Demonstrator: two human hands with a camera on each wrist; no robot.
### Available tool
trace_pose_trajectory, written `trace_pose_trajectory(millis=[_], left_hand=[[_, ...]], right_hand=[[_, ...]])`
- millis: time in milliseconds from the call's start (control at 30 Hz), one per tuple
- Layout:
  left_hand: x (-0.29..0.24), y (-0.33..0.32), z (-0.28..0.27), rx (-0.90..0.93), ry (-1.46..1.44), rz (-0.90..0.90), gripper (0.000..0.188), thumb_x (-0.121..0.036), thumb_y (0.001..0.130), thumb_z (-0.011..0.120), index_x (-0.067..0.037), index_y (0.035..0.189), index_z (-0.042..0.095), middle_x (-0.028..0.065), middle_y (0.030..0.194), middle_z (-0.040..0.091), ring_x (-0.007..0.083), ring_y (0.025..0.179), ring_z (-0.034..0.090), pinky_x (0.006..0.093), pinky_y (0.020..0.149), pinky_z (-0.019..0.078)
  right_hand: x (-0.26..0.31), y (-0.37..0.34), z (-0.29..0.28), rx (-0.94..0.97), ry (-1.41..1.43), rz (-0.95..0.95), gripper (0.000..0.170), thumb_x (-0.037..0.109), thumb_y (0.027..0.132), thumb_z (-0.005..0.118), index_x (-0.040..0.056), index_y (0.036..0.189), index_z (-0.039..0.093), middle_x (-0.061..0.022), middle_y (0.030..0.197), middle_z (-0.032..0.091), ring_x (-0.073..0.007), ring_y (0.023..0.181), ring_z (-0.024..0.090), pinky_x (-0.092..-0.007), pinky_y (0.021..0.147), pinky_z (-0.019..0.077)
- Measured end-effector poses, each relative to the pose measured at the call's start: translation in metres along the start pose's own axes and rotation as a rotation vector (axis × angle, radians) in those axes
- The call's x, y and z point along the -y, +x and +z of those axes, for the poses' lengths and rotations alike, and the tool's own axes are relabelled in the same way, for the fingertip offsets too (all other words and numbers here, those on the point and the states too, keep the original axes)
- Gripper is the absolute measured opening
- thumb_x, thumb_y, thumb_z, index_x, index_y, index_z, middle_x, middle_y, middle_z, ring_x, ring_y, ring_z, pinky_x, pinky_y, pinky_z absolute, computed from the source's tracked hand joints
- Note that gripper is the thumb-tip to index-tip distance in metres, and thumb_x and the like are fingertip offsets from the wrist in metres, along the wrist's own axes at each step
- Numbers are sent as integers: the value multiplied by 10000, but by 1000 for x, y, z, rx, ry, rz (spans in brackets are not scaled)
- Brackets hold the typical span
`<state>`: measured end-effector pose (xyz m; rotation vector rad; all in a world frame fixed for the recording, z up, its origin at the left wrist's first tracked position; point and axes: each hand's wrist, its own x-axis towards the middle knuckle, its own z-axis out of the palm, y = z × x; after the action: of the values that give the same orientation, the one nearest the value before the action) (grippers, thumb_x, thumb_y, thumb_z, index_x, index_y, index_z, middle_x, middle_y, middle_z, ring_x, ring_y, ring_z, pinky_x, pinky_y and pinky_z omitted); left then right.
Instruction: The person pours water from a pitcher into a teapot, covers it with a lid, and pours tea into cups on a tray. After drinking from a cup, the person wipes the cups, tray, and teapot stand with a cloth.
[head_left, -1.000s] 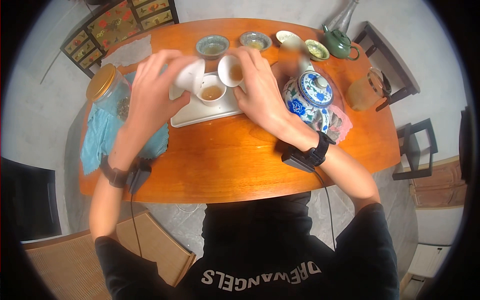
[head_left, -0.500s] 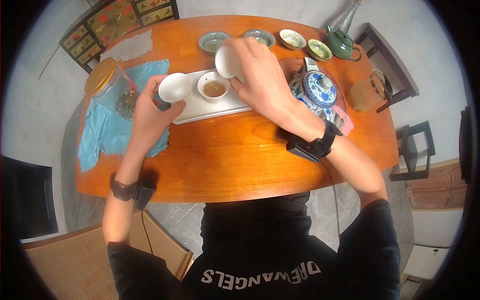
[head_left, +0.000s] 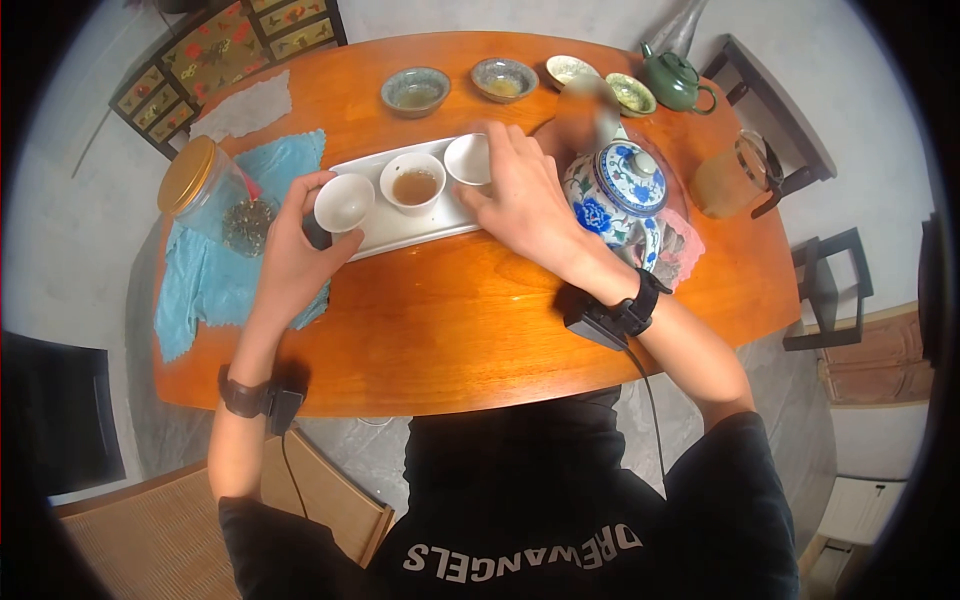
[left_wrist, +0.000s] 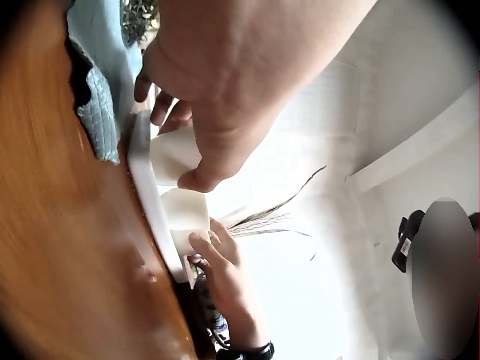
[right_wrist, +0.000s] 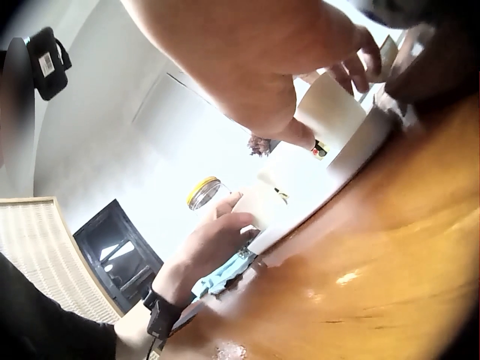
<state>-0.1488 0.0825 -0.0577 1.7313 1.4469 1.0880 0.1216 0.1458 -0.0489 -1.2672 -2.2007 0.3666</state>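
Three small white cups stand in a row over a white rectangular tray (head_left: 400, 236). My left hand (head_left: 300, 250) pinches the left cup (head_left: 345, 203), which looks empty, between thumb and fingers at its rim. The middle cup (head_left: 413, 184) holds brown tea, with dark specks on its inner wall. Around the right cup (head_left: 467, 160) my right hand (head_left: 525, 200) has its thumb and fingers, the cup upright at the tray's right end. The left wrist view shows the left hand's thumb and fingers on either side of a cup (left_wrist: 176, 156).
Right of the tray are a blue-and-white teapot (head_left: 632, 180) and a glass pitcher (head_left: 725, 185). Several bowls and a green teapot (head_left: 677, 80) line the back. A gold-lidded jar (head_left: 215, 190) lies on a blue cloth (head_left: 215, 280) at left.
The right cup, earlier tilted over the middle cup, is now upright and farther right, with my right hand. My left hand's cup, raised and tilted a second ago, is lower and upright at the tray's left.
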Motion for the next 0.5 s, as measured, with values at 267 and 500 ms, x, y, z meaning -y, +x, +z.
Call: trace_pose_trajectory(millis=[267, 500], left_hand=[[-75, -3, -10, -222, 301, 288, 750, -36, 802, 799, -86, 1480, 482, 107, 1465, 576, 296, 1360, 534, 408, 1097, 424], [-86, 132, 5, 73, 488, 379, 636, -171, 931, 697, -67, 1515, 467, 166, 1504, 535, 321, 1423, 473, 408, 1173, 377]], right_hand=[[46, -26, -119, -189, -170, -281, 647, 131, 826, 743, 19, 1421, 514, -246, 1337, 542, -448, 1240, 517, -514, 1044, 430], [-198, 95, -167, 92, -319, 257, 910, 407, 865, 803, -29, 1539, 373, -292, 1452, 532, -357, 1353, 542, -410, 1125, 437]])
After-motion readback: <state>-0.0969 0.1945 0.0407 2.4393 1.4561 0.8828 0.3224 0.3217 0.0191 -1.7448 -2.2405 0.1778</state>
